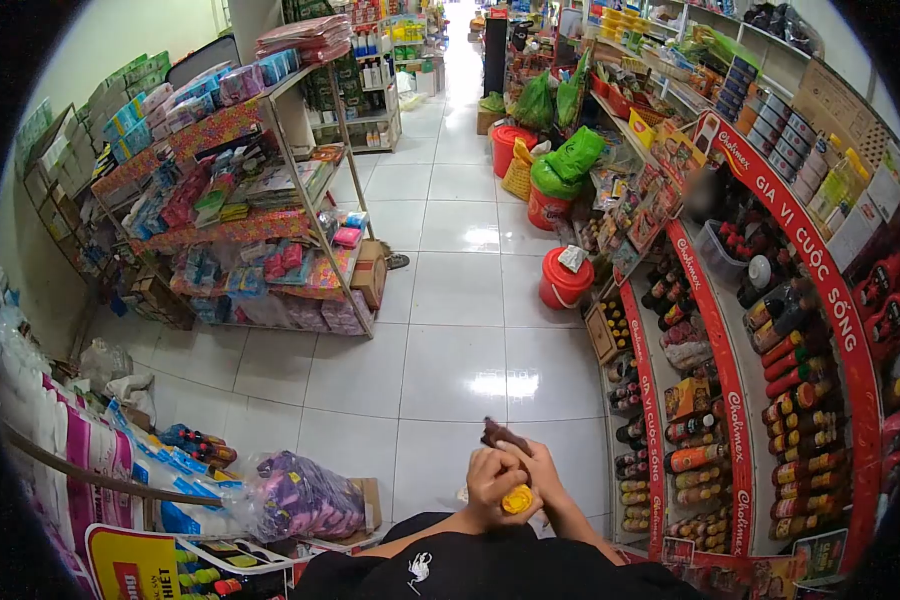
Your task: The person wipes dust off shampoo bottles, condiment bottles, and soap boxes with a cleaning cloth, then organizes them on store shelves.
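Note:
In front of my chest, my left hand (492, 484) is wrapped round a bottle whose yellow cap (517, 499) points up toward me. The fist hides most of the bottle's body. My right hand (538, 468) is pressed close against the left one, fingers closed on a dark brown cloth (504, 436) that sticks out past the knuckles. How the cloth meets the bottle is hidden behind the hands. To the right, nearest my right hand, stand shelves with rows of sauce bottles (698, 458), several with yellow or red caps.
A red-edged shelf rack (735, 430) curves along my right. Red lidded buckets (566, 278) stand on the tiled floor (450, 290) ahead. At left are a shelf of packaged goods (260, 215) and a bagged purple bundle (305, 497). The aisle runs straight ahead.

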Demonstrator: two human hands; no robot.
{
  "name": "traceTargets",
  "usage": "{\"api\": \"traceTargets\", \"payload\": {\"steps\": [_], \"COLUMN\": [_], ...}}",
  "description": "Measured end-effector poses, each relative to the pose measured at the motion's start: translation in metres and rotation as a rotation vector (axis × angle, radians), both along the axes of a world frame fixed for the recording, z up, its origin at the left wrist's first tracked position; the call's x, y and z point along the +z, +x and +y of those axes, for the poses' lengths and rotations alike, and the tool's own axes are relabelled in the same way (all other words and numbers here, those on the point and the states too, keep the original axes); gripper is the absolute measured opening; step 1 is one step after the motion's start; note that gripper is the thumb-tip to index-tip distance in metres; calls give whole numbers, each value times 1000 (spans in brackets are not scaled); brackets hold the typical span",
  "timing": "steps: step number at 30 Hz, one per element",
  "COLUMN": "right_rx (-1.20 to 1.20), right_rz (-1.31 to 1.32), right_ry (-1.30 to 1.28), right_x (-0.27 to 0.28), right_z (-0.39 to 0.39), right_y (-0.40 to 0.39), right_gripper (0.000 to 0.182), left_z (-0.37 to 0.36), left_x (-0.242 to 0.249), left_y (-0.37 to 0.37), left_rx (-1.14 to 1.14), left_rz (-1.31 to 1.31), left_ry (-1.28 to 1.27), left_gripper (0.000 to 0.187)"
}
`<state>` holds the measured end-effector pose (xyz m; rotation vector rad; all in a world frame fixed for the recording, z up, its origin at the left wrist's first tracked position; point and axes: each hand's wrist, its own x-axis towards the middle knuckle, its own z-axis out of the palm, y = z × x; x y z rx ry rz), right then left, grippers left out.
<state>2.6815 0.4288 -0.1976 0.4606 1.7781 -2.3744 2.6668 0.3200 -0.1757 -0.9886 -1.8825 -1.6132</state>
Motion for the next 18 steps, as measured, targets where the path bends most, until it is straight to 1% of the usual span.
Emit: {"api": "traceTargets", "payload": {"steps": [1, 2, 3, 4, 5, 6, 7, 8, 9, 10, 12, 13, 14, 16, 17, 18], "right_rx": [-70, -117, -184, -245, -236, -236, -262, -285, -312, -323, -345, -395, -369, -320, -323, -312], "right_rz": [79, 362, 293, 223, 309, 253, 297, 340, 444, 500, 617, 805, 848, 928, 911, 835], "right_ry": [64, 491, 291, 92, 157, 270, 362, 453, 507, 624, 861, 998, 1058, 1176, 1095, 931], "right_x": [-8, -12, -13, -10, -7, 6, 6, 5, 2, 3, 13, 20, 26, 32, 26, 21], "right_z": [-4, -20, -28, -36, -40, -41, -42, -44, -43, -43, -41, -38, -35, -28, -25, -25], "right_y": [4, 4, 7, 12, 13, 14, 13, 13, 10, 11, 14, 9, 6, 5, 2, 1], "right_gripper": [28, 30, 32, 34, 36, 35, 33, 32, 31, 34, 40, 43, 43, 42, 44, 45], "left_z": [1, 2, 2, 1, 0, -1, 0, -2, -2, -1, -6, -10, -13, -17, -18, -18], "left_x": [-2, -5, -7, -7, -9, -7, -3, 3, 15, 23, 26, 27, 28, 29, 33, 33], "left_y": [-1, -3, -9, -13, -18, -23, -25, -27, -30, -32, -36, -38, -39, -38, -36, -33], "left_rx": [69, 136, 172, 157, 109, 65, -73, -159, -190, -223, -368, -443, -490, -587, -545, -436], "left_rz": [-40, -79, -155, -260, -365, -473, -620, -740, -759, -777, -860, -899, -982, -1151, -1160, -1014], "left_ry": [49, 96, 148, 152, 175, 198, 331, 357, 368, 380, 355, 339, 364, 407, 398, 279], "left_gripper": [25, 24, 25, 27, 28, 28, 27, 26, 28, 31, 37, 40, 41, 44, 45, 45]}}
